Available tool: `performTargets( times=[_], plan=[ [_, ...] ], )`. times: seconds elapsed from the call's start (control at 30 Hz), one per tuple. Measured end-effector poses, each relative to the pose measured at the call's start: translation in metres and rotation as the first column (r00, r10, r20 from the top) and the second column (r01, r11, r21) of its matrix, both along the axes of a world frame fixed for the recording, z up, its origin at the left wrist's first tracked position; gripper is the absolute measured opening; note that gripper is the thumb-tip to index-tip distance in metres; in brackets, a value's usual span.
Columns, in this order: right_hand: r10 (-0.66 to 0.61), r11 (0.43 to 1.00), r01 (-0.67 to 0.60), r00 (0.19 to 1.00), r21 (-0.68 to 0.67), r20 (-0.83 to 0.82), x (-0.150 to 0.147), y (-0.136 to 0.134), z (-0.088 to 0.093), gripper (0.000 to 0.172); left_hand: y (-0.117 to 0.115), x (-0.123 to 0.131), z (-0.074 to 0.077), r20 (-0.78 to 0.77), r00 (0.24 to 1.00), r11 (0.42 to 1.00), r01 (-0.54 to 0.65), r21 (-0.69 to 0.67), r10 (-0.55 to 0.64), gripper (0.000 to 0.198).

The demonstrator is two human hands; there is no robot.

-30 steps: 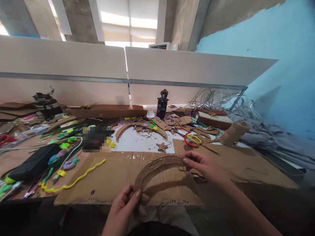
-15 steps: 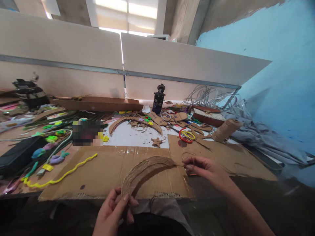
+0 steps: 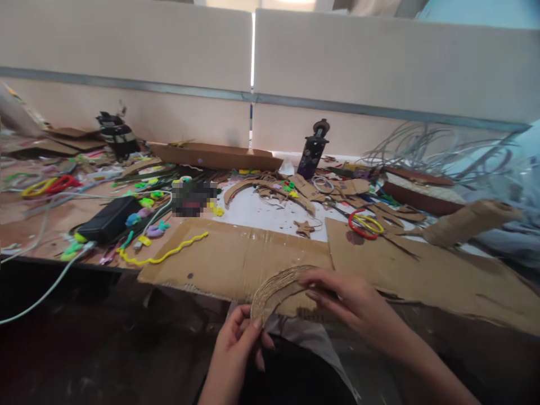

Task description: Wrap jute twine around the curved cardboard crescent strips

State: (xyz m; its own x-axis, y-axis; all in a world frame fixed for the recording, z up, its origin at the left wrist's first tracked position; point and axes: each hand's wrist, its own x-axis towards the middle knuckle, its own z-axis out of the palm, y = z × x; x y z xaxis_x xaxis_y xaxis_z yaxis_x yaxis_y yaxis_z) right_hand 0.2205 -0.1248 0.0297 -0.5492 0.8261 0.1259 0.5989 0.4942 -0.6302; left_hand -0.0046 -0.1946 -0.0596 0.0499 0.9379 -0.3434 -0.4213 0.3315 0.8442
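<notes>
A curved cardboard crescent [image 3: 276,287] with rows of twine along its outer face is held above the table's front edge. My left hand [image 3: 240,340] is closed on its lower left end, the thumb in front. At the other end is my right hand [image 3: 337,292], its fingers over the top edge and the thumb below, closed on the crescent's right tip. That tip and any loose twine there are hidden by the fingers. Behind the hands lies a flat cardboard sheet [image 3: 236,253]. A cardboard star [image 3: 304,228] lies beyond it.
Red-and-yellow-handled scissors [image 3: 366,224] and a twine spool [image 3: 472,222] lie at the right. Another cardboard arch [image 3: 270,184] sits at the back, near a dark bottle [image 3: 312,152]. Left are a yellow fuzzy strip [image 3: 164,256], a black box [image 3: 110,218] and a white cable [image 3: 54,304].
My right hand has moved from the twine beyond the crescent's right tip onto the tip itself. My left hand keeps its hold. The camera view has turned left and down.
</notes>
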Motion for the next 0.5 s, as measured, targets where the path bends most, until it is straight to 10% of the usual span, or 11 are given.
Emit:
performTargets(
  times=[0.5],
  plan=[
    [0.379,0.923,-0.384,0.920,0.034,0.097,-0.050,0.021,0.009,0.020,-0.007,-0.003,0.001,0.032,0.999,0.996,-0.030,-0.086,0.033,0.040]
  ],
)
